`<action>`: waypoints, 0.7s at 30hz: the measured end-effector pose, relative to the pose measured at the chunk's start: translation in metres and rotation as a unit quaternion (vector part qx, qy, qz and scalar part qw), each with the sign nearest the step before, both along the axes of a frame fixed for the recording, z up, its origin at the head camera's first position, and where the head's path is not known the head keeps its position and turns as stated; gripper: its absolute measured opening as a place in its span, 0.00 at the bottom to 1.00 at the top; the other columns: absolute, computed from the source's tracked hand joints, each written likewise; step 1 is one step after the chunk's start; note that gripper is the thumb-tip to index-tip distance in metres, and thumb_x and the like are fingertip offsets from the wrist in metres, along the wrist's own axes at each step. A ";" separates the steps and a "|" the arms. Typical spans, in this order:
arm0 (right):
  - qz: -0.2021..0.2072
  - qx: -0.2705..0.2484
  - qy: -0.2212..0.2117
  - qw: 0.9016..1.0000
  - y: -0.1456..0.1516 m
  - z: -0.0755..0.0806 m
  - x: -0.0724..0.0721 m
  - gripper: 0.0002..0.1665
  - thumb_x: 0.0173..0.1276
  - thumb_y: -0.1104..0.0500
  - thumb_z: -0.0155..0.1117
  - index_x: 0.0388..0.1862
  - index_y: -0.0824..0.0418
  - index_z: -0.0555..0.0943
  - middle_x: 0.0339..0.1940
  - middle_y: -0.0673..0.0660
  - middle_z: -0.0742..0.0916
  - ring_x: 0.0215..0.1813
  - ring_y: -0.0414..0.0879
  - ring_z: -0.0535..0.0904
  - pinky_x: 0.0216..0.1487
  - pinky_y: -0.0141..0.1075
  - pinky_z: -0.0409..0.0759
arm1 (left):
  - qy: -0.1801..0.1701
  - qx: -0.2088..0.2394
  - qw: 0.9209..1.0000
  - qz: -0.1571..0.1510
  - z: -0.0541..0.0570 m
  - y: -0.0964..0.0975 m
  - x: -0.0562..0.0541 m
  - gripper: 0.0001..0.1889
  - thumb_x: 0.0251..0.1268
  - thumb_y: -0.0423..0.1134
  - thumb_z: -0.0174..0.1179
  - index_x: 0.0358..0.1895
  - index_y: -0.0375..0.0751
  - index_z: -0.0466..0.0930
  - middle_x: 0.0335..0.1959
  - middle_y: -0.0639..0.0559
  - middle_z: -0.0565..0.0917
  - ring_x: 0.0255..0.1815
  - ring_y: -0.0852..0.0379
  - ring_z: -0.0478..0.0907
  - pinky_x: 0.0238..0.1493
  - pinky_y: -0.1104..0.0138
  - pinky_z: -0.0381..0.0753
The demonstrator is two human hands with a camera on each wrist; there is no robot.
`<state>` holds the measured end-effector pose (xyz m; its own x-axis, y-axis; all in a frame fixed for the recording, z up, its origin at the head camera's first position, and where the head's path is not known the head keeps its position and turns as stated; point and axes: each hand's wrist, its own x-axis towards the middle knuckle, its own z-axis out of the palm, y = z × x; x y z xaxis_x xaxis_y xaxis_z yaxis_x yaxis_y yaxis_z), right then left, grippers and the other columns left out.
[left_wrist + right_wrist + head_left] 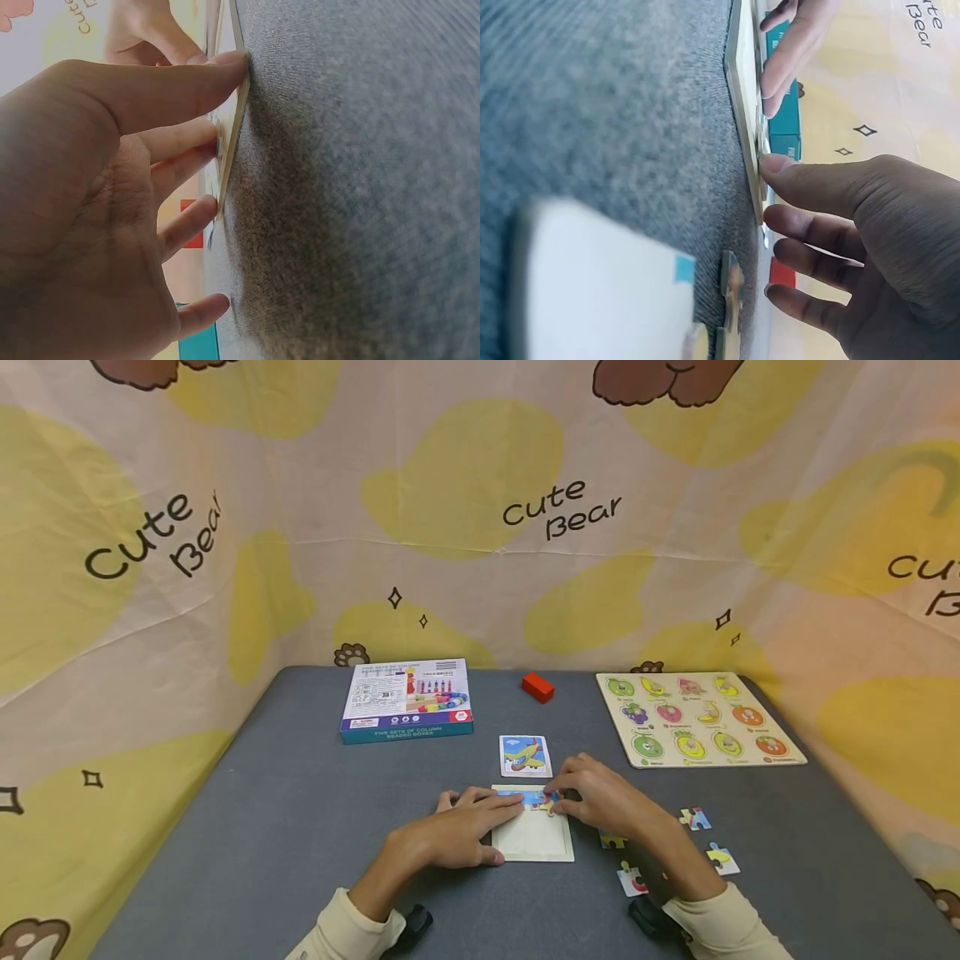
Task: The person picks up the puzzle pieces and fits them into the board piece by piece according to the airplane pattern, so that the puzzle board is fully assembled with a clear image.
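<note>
A shallow pale wooden puzzle tray (532, 839) lies in front of me, with blue-sky jigsaw pieces (510, 798) along its far edge. My left hand (457, 831) rests across its left side, fingers extended over those pieces. Its thumb (217, 75) touches the tray's edge. At the far right corner, my right hand (600, 793) pinches a colourful puzzle piece (548, 807) between thumb and index finger, low over the tray. The right thumb (780, 166) shows right at the tray's surface. Just beyond the tray lies a picture card (526, 756) of a yellow airplane.
Several loose puzzle pieces (722, 858) lie on the grey table (300, 843) around my right forearm. Farther back are a boxed bead set (406, 702) on the left, a red block (537, 687) and a fruit puzzle board (701, 720) on the right. A patterned cloth hangs behind.
</note>
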<state>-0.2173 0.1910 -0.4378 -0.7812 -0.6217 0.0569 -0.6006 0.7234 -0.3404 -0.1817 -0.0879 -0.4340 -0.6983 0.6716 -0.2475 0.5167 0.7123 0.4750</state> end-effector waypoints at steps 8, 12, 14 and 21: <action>-0.002 -0.004 -0.008 1.000 0.000 0.000 0.001 0.14 0.71 0.55 0.76 0.53 0.54 0.92 0.42 0.45 0.83 0.46 0.41 0.74 0.47 0.40 0.77 | -0.003 0.019 1.000 -0.011 -0.002 -0.003 -0.002 0.38 0.75 0.51 0.64 0.84 0.61 0.61 0.86 0.69 0.57 0.83 0.48 0.53 0.72 0.32 0.52; -0.008 -0.004 -0.011 1.000 0.001 0.001 0.000 0.12 0.70 0.56 0.76 0.51 0.54 0.92 0.41 0.45 0.83 0.46 0.41 0.74 0.47 0.41 0.77 | -0.006 0.019 1.000 -0.013 -0.002 -0.003 -0.002 0.38 0.75 0.51 0.64 0.85 0.62 0.60 0.86 0.70 0.56 0.83 0.49 0.53 0.72 0.32 0.51; -0.008 -0.004 -0.012 1.000 0.001 0.001 0.000 0.12 0.70 0.55 0.76 0.52 0.53 0.92 0.41 0.45 0.83 0.46 0.41 0.74 0.46 0.40 0.77 | -0.005 0.016 1.000 -0.014 0.000 -0.003 -0.002 0.38 0.75 0.51 0.65 0.85 0.62 0.61 0.86 0.69 0.56 0.83 0.49 0.53 0.72 0.32 0.52; 0.002 -0.012 -0.016 1.000 0.000 0.001 0.001 0.15 0.72 0.57 0.75 0.56 0.52 0.92 0.41 0.46 0.83 0.42 0.40 0.71 0.41 0.35 0.72 | -0.006 0.011 1.000 -0.010 0.005 -0.002 0.001 0.38 0.75 0.49 0.65 0.85 0.60 0.61 0.86 0.69 0.57 0.83 0.49 0.53 0.73 0.33 0.52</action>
<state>-0.2161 0.1912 -0.4368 -0.7807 -0.6231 0.0474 -0.5916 0.7125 -0.3774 -0.1809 -0.0900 -0.4294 -0.6821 0.6905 -0.2406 0.5253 0.6916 0.4957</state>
